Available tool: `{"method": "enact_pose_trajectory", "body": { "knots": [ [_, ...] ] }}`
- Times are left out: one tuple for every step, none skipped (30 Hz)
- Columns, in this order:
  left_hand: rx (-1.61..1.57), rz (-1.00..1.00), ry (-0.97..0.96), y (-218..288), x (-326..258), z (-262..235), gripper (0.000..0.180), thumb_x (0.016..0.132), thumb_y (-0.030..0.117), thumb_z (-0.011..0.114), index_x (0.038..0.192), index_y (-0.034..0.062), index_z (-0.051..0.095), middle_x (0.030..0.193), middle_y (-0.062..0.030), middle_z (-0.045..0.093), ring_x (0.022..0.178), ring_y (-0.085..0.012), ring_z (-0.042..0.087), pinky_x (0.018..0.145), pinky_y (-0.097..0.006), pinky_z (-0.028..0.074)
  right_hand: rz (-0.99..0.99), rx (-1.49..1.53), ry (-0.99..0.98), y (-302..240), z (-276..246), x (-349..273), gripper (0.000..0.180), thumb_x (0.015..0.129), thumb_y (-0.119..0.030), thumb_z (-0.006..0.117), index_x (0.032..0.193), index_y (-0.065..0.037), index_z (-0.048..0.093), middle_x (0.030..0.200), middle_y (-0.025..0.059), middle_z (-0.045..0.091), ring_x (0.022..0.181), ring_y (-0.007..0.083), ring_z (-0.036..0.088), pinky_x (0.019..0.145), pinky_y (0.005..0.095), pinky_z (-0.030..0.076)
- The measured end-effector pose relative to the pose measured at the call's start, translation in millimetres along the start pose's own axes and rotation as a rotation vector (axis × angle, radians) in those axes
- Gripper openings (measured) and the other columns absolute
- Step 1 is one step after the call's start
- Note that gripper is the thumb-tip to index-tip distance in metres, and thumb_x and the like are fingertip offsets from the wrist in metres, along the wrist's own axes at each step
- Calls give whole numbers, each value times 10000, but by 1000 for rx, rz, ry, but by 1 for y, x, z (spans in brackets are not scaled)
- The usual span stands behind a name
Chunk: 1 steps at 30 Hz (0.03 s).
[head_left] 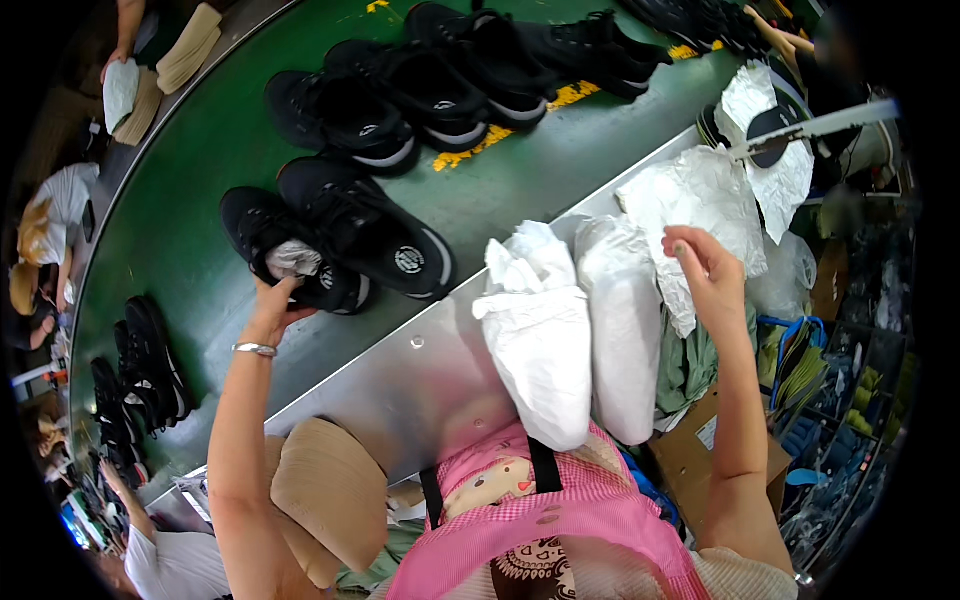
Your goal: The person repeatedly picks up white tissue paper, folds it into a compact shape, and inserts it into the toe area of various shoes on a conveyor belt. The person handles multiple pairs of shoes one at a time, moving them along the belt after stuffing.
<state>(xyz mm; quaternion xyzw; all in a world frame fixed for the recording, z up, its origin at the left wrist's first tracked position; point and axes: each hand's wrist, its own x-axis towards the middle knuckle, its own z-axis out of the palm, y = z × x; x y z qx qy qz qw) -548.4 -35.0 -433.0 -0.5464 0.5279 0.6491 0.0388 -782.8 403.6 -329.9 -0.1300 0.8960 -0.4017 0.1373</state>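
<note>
My left hand [277, 303] grips the heel end of a black sneaker [250, 215] on the left. Its thumb rests by crumpled pale paper [295, 258] in the shoe's opening. Against it on the right lies another black sneaker [350, 215], with a round white print on its insole. My right hand [708, 275] is raised over crumpled white paper sheets [700, 205], thumb and fingers drawn together; whether they pinch anything cannot be made out. Nearer me, two long white paper-wrapped bundles [540, 350] lie side by side on the metal ledge [430, 375].
Several black sneakers [440, 95] line the far side of the green conveyor surface [200, 330]; more shoes [150, 365] sit at the left. Brown shaped inserts [330, 490] are near my left forearm. A cardboard box [690, 455] stands low right. Other people [60, 225] are along the left.
</note>
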Motion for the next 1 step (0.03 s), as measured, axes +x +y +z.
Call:
{"method": "enact_pose_trajectory", "body": {
  "knots": [
    [5, -18, 81, 3, -2, 8, 693, 829, 116, 542, 1421, 215, 195, 1350, -114, 418, 1128, -331, 531, 816, -564, 515, -40, -23, -10, 14, -11, -8, 217, 857, -105, 624, 1060, -36, 660, 965, 119, 692, 877, 184, 666, 795, 284, 506]
  ]
}}
